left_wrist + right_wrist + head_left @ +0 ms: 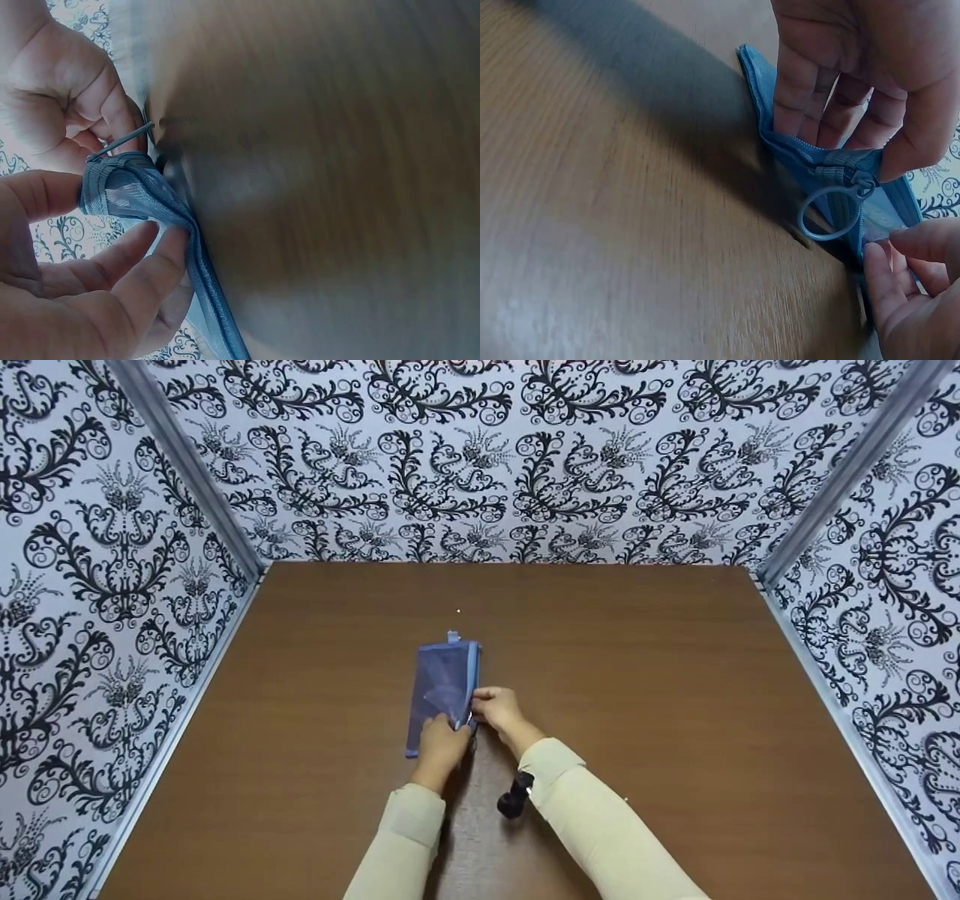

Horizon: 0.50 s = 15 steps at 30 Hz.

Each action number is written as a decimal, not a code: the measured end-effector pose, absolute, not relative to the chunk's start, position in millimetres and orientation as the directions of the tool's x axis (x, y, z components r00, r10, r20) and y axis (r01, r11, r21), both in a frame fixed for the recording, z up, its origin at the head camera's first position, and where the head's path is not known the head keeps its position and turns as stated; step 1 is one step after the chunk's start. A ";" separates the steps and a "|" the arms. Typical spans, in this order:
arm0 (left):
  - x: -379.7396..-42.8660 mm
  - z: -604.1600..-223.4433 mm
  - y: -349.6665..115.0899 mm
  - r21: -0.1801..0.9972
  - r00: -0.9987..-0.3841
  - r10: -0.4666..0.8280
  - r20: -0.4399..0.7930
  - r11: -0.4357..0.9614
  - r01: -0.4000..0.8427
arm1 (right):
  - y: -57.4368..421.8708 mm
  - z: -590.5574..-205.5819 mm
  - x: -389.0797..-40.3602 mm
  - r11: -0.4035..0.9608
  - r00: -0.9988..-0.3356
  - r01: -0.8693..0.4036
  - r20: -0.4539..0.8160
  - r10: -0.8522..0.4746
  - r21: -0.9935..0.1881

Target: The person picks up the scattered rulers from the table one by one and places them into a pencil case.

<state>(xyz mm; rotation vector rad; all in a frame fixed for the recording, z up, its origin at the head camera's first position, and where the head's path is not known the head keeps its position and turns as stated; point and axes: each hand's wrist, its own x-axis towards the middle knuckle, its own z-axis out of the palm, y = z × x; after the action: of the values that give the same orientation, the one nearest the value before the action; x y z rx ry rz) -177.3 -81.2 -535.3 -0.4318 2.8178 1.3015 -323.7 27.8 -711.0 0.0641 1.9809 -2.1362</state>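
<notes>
A blue mesh zip pouch (442, 675) lies on the brown table, its zip edge bent upward at the near corner. My left hand (441, 742) grips that corner; the right wrist view shows its thumb pressing the zip end and its other fingers behind the fabric. A blue pull ring (831, 215) hangs from the zip end beside the thumb. My right hand (497, 709) is at the pouch's right side. In the right wrist view its thumb and fingertips (885, 247) pinch at the pouch edge, partly hidden by the fabric.
The brown table (637, 660) stretches around the pouch, with patterned walls (480, 457) at the back and both sides. A small blue tab (453, 637) sticks out from the pouch's far end. A black wrist camera (514, 799) is mounted by the right sleeve.
</notes>
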 end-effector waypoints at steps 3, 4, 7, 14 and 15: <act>-178.2 -534.9 -80.4 0.739 -0.961 -0.247 -0.123 0.624 -0.255 | 30.3 -695.8 -316.7 -0.064 -0.972 0.199 -0.189 -0.137 -0.978; -178.5 -534.8 -80.3 0.736 -0.961 -0.247 -0.126 0.627 -0.257 | 31.3 -686.2 -311.7 -0.068 -0.975 0.183 -0.173 -0.137 -0.981; -179.2 -533.9 -80.3 0.730 -0.960 -0.243 -0.139 0.630 -0.265 | 31.9 -626.8 -282.9 -0.044 -0.976 0.195 -0.189 -0.109 -0.980; -177.4 -528.7 -80.7 0.729 -0.968 -0.228 -0.109 0.643 -0.234 | 35.3 -544.3 -243.0 0.017 -0.968 0.246 -0.246 -0.044 -0.969; -177.2 -528.4 -80.8 0.728 -0.969 -0.228 -0.101 0.646 -0.227 | 36.9 -541.7 -242.4 0.017 -0.968 0.248 -0.248 -0.042 -0.969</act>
<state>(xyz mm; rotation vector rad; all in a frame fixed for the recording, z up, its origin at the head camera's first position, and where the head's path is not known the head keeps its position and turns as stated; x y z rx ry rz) -177.2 -80.8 -528.4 -0.3939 2.8503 1.2611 -242.4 36.9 -541.7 0.2153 2.0812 -2.0565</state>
